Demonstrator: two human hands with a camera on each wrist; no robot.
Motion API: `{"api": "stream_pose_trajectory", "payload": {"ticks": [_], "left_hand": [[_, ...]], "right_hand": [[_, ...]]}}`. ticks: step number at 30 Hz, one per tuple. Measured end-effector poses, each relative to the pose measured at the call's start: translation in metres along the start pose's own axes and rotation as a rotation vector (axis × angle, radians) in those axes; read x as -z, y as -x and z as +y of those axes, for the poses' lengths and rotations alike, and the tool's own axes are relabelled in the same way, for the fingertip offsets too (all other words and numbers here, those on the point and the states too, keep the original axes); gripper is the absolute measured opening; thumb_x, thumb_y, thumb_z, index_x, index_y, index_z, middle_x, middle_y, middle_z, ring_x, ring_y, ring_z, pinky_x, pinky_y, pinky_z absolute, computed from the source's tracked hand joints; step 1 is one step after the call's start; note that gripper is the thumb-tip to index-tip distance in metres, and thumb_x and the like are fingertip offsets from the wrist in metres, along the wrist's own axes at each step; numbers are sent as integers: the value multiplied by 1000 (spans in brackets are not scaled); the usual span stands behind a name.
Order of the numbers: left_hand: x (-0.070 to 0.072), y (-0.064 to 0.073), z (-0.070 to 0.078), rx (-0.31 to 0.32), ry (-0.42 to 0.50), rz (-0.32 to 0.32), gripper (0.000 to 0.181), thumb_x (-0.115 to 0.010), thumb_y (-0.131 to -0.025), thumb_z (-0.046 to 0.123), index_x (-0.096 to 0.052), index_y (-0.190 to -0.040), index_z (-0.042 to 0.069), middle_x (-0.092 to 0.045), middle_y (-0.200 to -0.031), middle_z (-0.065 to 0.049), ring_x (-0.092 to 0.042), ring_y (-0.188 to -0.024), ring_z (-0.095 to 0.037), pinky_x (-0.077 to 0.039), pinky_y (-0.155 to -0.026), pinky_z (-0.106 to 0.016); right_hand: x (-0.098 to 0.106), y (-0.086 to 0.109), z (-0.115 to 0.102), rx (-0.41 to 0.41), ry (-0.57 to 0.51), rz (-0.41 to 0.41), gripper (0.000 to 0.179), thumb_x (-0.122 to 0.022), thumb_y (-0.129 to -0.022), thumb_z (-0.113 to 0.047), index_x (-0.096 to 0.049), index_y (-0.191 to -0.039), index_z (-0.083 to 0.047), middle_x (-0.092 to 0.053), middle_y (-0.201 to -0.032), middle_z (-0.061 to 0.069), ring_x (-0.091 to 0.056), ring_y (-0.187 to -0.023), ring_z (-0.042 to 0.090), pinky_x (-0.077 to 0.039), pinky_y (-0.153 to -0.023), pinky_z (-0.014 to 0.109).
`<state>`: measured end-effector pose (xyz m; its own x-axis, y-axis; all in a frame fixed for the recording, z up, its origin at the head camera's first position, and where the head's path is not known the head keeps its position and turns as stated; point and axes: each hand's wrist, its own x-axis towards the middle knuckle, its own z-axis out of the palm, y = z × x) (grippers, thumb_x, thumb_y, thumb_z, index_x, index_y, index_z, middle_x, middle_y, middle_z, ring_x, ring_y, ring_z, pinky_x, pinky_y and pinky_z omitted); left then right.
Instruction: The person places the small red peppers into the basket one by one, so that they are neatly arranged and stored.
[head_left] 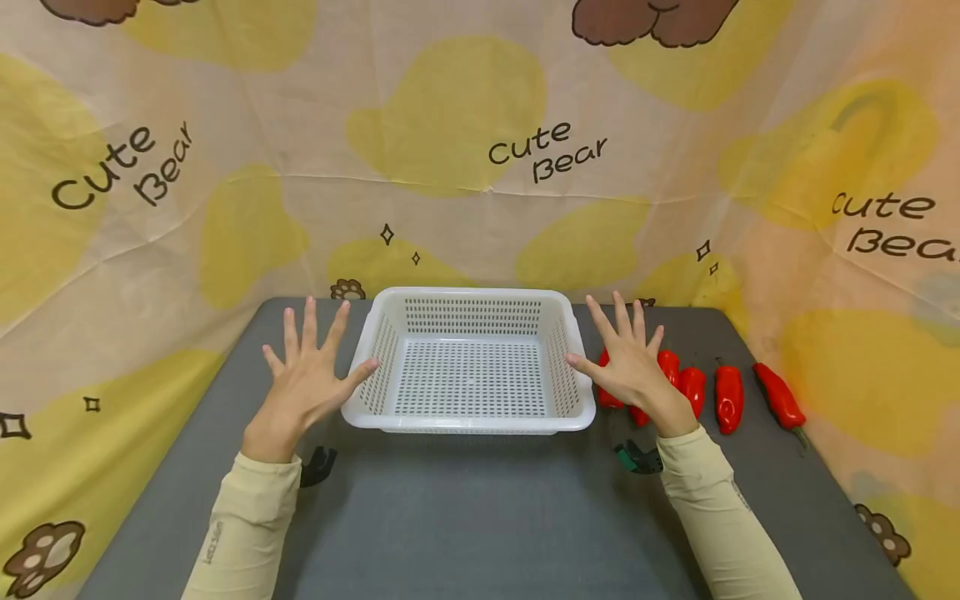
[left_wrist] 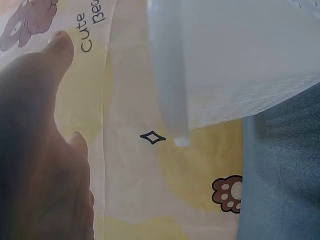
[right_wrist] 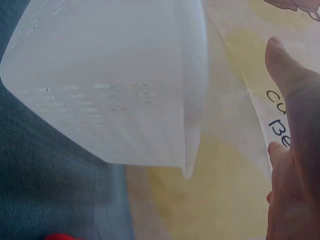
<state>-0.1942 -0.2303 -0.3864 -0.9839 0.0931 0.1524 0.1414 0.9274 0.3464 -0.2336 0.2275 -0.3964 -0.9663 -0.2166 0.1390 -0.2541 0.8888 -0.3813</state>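
Note:
A white perforated plastic basket [head_left: 468, 424] stands at the far middle of the grey table, its slotted floor visible from above. My left hand [head_left: 303, 387] is spread beside the basket's left side, palm down, with straight fingers and nothing held. On the other side, my right hand [head_left: 630, 371] is likewise spread, holding nothing. Both thumbs point toward the basket rim; in the wrist views a gap shows between each hand and the basket wall [right_wrist: 125, 65]. Several red peppers [head_left: 729, 400] lie right of the basket, some partly hidden behind the right hand.
The rightmost red pepper [head_left: 780, 397] lies near the table's right edge. A printed cloth [head_left: 450, 117] hangs behind and around the grey table [head_left: 480, 517]. Dark wrist-camera mounts [head_left: 318, 467] protrude inward from both wrists.

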Motion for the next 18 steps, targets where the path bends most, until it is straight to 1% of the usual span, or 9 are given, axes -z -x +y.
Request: {"api": "stream_pose_trajectory", "payload": {"ticks": [3, 7, 10, 15, 18], "left_hand": [[2, 0, -1, -6, 7, 6, 93, -44, -94, 72, 8, -162, 36, 29, -167, -11, 27, -151, -48, 6, -103, -90], [1, -6, 0, -21, 20, 12, 89, -41, -96, 71, 7, -162, 36, 27, -168, -10, 25, -152, -47, 3, -104, -90], [-1, -10, -1, -22, 41, -8, 87, -39, -97, 70, 5, -163, 34, 27, -168, -10, 25, -152, -46, 2, -105, -89], [-6, -18, -8, -22, 138, -66, 86, -40, -99, 66, 8, -162, 35, 23, -169, -12, 20, -153, -47, -2, -109, -86], [-11, -22, -14, -38, 213, -86, 85, -45, -101, 58, 9, -162, 34, 17, -170, -16, 14, -154, -50, -7, -111, -84]], "right_hand": [[3, 1, 5, 9, -53, -30, 94, -54, -92, -64, -1, -164, -34, 13, -171, 14, 19, -153, 49, 11, -111, 83], [7, 1, 14, 17, -111, -61, 90, -52, -95, -60, -1, -164, -34, 15, -171, 12, 20, -154, 47, 9, -113, 82], [7, 0, 23, 30, -156, -68, 87, -52, -97, -56, -2, -164, -31, 12, -172, 14, 18, -155, 46, 4, -114, 82], [4, -3, 39, 58, -249, -83, 82, -53, -100, -47, -6, -165, -27, 8, -172, 16, 17, -155, 45, 0, -111, 85], [4, -5, 47, 65, -268, -111, 80, -53, -101, -44, -9, -165, -25, 6, -171, 18, 15, -155, 47, -1, -110, 85]]}}
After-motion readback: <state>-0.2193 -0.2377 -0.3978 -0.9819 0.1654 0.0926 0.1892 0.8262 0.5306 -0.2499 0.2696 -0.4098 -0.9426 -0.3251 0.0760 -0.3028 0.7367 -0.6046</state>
